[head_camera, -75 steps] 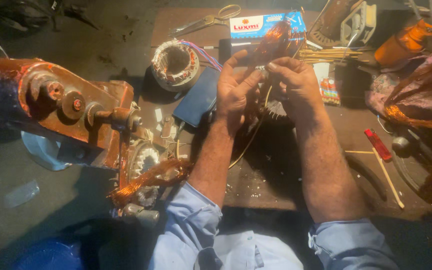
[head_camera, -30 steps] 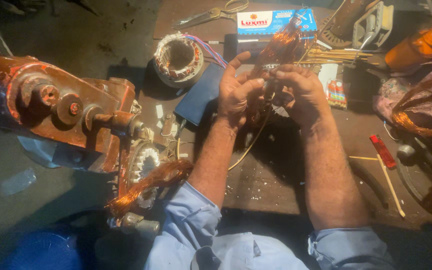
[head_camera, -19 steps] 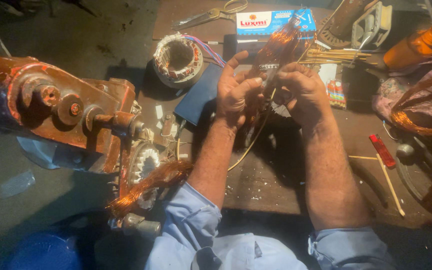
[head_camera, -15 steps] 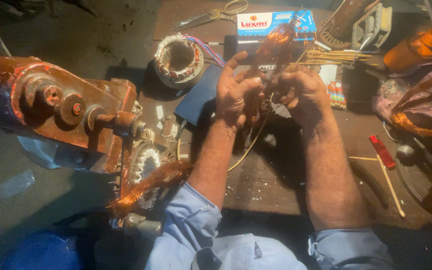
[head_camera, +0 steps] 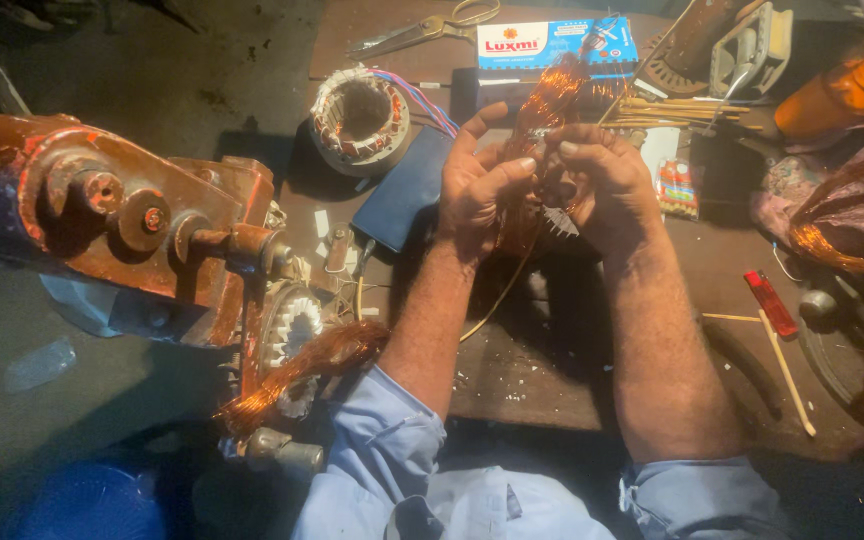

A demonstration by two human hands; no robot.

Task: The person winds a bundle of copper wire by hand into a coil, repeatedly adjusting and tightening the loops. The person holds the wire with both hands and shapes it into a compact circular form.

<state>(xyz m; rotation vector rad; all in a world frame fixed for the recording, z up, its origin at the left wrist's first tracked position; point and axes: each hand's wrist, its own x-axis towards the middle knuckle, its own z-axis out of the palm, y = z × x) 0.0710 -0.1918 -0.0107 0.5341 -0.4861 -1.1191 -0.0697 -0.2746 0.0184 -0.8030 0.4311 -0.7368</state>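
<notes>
both hands, left hand (head_camera: pixel 477 185) and right hand (head_camera: pixel 602 180), had fingers closed on a copper wire coil (head_camera: pixel 542 130) above the bench (head_camera: pixel 552 360)

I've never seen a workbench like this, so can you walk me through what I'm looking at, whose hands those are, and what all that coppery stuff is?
The picture comes from a camera worn on the person's head, looking down at their own two bare hands over a dark workbench. The left hand and the right hand together hold a bundle of thin copper wire, fingers closed in a grip around it. On the left stands a rusty red machine with another copper wire coil hanging below it. On the bench lie a round motor stator, scissors, a blue box, thin wooden sticks and a small red tool.
</notes>
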